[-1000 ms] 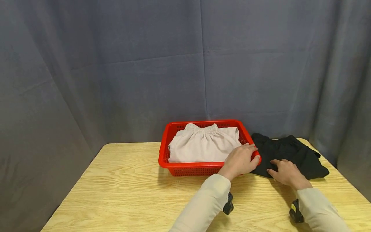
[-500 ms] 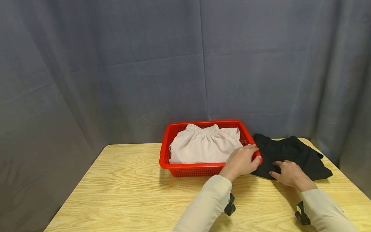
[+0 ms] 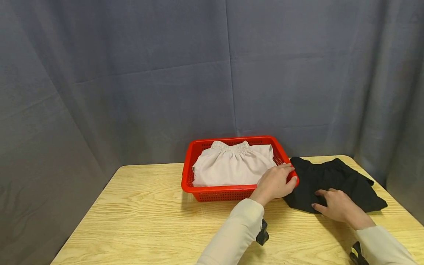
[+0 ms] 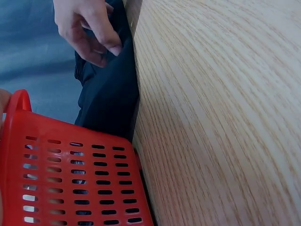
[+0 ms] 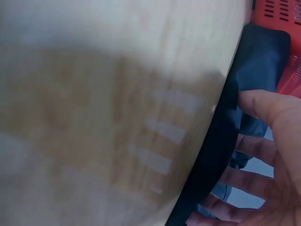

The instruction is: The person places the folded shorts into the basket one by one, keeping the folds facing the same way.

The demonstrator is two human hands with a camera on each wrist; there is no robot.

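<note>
My left hand grips the front right corner of a red plastic basket, thumb outside and fingers over the rim. Inside the basket lies a folded white garment with a gathered elastic waistband. Just right of the basket, a black garment lies flat on the table, its waist edge at the back. My right hand rests on its front part. In the right wrist view the thumb and fingers are spread apart and touch the black cloth.
The wooden table extends to the left and front of the basket. A grey curtain hangs behind the table and along both sides. A small black wrist camera sits under the left cuff.
My right hand has moved right and toward me, and the black garment has slid the same way beneath it. The left hand and basket have stayed nearly in place.
</note>
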